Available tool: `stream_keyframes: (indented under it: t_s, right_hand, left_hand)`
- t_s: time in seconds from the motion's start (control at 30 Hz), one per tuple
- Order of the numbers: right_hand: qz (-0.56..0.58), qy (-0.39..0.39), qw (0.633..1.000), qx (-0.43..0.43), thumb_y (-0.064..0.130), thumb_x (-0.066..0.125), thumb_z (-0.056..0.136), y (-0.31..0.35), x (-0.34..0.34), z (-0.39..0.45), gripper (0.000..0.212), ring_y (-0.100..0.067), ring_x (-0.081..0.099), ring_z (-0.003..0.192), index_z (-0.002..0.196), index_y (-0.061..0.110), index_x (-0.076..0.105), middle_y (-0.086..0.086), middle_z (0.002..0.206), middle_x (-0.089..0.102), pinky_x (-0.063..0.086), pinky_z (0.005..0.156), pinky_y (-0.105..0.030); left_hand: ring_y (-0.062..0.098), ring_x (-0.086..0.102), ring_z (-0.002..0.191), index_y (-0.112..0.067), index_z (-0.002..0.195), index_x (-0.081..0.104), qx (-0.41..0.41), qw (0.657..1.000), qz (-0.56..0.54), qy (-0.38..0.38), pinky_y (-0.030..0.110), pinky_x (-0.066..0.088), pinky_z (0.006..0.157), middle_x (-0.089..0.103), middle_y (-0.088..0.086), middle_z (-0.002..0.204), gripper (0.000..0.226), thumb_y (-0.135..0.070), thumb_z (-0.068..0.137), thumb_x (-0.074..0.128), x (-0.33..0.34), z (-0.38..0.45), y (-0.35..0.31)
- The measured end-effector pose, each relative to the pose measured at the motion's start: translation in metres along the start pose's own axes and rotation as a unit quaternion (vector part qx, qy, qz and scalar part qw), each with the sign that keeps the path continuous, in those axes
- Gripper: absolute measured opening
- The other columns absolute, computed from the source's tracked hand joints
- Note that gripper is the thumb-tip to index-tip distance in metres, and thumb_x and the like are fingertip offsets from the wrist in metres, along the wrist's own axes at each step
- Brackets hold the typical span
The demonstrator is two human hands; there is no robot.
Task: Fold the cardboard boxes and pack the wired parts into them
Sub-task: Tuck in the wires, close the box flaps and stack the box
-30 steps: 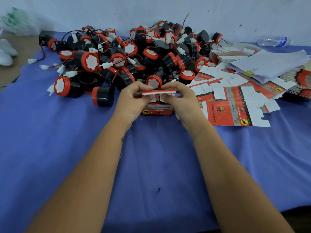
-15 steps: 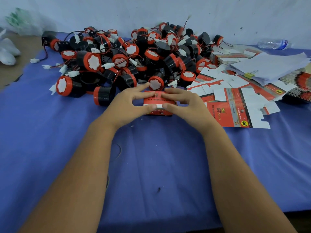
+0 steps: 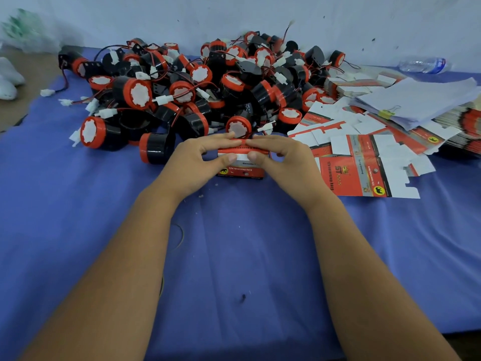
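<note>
A small red cardboard box (image 3: pixel 243 170) stands on the blue cloth at the centre, its top flap nearly down. My left hand (image 3: pixel 194 162) holds its left side, fingers over the top and thumb on the front. My right hand (image 3: pixel 285 160) holds the right side the same way. Behind the box lies a big heap of black and red wired parts (image 3: pixel 197 92) with white connectors. Flat unfolded red and white boxes (image 3: pixel 364 162) lie spread to the right.
A clipped sheaf of white papers (image 3: pixel 416 100) rests on stacked flat boxes at the right. A plastic bottle (image 3: pixel 423 65) lies by the wall at the back right. White bags (image 3: pixel 7 79) sit at the far left. Blue cloth (image 3: pixel 234 256) stretches toward me.
The box's top flap was held up between both hands; now it is pressed down onto the box, and both hands have sunk with it.
</note>
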State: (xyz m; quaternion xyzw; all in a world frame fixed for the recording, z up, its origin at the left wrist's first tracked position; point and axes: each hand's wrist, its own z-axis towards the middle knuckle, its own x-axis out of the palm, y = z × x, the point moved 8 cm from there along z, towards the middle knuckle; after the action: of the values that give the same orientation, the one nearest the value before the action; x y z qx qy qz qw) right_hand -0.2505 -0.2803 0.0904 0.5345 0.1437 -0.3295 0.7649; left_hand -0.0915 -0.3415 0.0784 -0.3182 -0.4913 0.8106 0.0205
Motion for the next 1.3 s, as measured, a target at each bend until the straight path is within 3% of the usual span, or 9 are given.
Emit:
stream_keyframes:
  t_s: [0.17,0.37,0.5,0.6,0.7,0.8,0.93,1.13,1.3]
  right_hand:
    - [-0.023,-0.026,0.999,-0.019,0.031,0.065,0.093,0.007,-0.001,-0.002,0.03,-0.001,0.059,0.106,0.122,0.022,0.069,0.009,0.116,0.069,0.052,0.092,-0.022]
    - [-0.029,-0.025,0.999,-0.028,0.027,0.068,0.091,0.008,0.0,-0.003,0.03,0.015,0.05,0.104,0.12,0.02,0.07,0.009,0.12,0.066,0.04,0.091,-0.003]
    - [-0.059,-0.035,0.997,-0.033,0.028,0.071,0.089,0.011,-0.002,-0.004,0.03,-0.002,0.048,0.111,0.118,0.023,0.071,0.008,0.119,0.062,0.037,0.096,-0.011]
    - [-0.049,-0.059,0.997,-0.03,0.024,0.076,0.084,0.015,-0.004,-0.005,0.029,-0.011,0.049,0.103,0.111,0.018,0.074,0.011,0.102,0.053,0.043,0.09,-0.019]
    - [0.044,-0.043,0.998,0.01,0.016,0.08,0.079,0.012,-0.005,-0.005,0.021,-0.008,0.054,0.098,0.1,0.016,0.076,0.012,0.098,0.054,0.051,0.087,-0.026]
    - [0.077,-0.001,0.997,0.012,0.008,0.08,0.078,0.01,-0.006,-0.005,0.02,-0.007,0.056,0.101,0.094,0.018,0.074,0.005,0.103,0.057,0.05,0.09,-0.024]
    - [0.055,0.011,0.998,0.009,0.007,0.08,0.077,0.008,-0.007,-0.006,0.024,-0.007,0.055,0.103,0.091,0.024,0.071,0.009,0.103,0.056,0.047,0.09,-0.017]
    - [0.037,0.011,0.999,-0.008,0.007,0.079,0.079,0.011,-0.006,-0.006,0.025,-0.008,0.053,0.106,0.088,0.029,0.069,0.012,0.102,0.054,0.052,0.091,-0.031]
    - [0.035,0.014,0.999,-0.009,0.009,0.078,0.08,0.01,-0.005,-0.006,0.028,-0.003,0.053,0.103,0.087,0.034,0.068,0.015,0.102,0.053,0.051,0.09,-0.023]
  left_hand:
    - [-0.01,0.048,0.124,-0.034,0.123,0.065,-0.008,0.999,-0.025,-0.022,0.013,0.039,0.105,0.06,-0.019,0.132,0.03,-0.024,0.095,0.065,-0.001,0.0,0.0]
    - [-0.006,0.044,0.131,-0.035,0.122,0.065,-0.013,0.999,-0.043,0.004,0.019,0.039,0.108,0.057,-0.018,0.138,0.032,-0.023,0.093,0.067,0.001,0.0,0.003]
    - [-0.012,0.044,0.129,-0.039,0.118,0.068,-0.021,0.996,-0.08,0.014,0.023,0.041,0.107,0.057,-0.024,0.136,0.024,-0.031,0.096,0.061,0.001,-0.002,0.005]
    - [-0.016,0.046,0.124,-0.041,0.114,0.069,-0.026,0.994,-0.109,0.011,0.009,0.043,0.095,0.058,-0.026,0.133,0.022,-0.038,0.097,0.056,0.001,-0.002,0.005]
    - [-0.019,0.047,0.12,-0.04,0.113,0.069,-0.025,0.994,-0.11,0.008,0.001,0.041,0.088,0.059,-0.028,0.128,0.021,-0.031,0.098,0.058,0.001,-0.001,0.006]
    - [-0.019,0.048,0.117,-0.04,0.112,0.069,-0.029,0.992,-0.119,0.01,0.003,0.044,0.087,0.059,-0.029,0.125,0.022,-0.027,0.098,0.059,0.002,0.001,0.008]
    - [-0.022,0.048,0.114,-0.035,0.116,0.068,-0.033,0.992,-0.119,0.014,0.003,0.045,0.086,0.057,-0.026,0.129,0.023,-0.025,0.098,0.058,0.002,0.002,0.009]
    - [-0.014,0.047,0.12,-0.029,0.121,0.065,-0.041,0.992,-0.117,0.016,0.012,0.044,0.098,0.054,-0.017,0.139,0.027,-0.018,0.097,0.06,0.003,0.001,0.009]
    - [-0.012,0.047,0.12,-0.027,0.122,0.064,-0.041,0.992,-0.115,0.019,0.013,0.045,0.099,0.054,-0.009,0.143,0.03,-0.012,0.095,0.062,0.003,0.002,0.007]
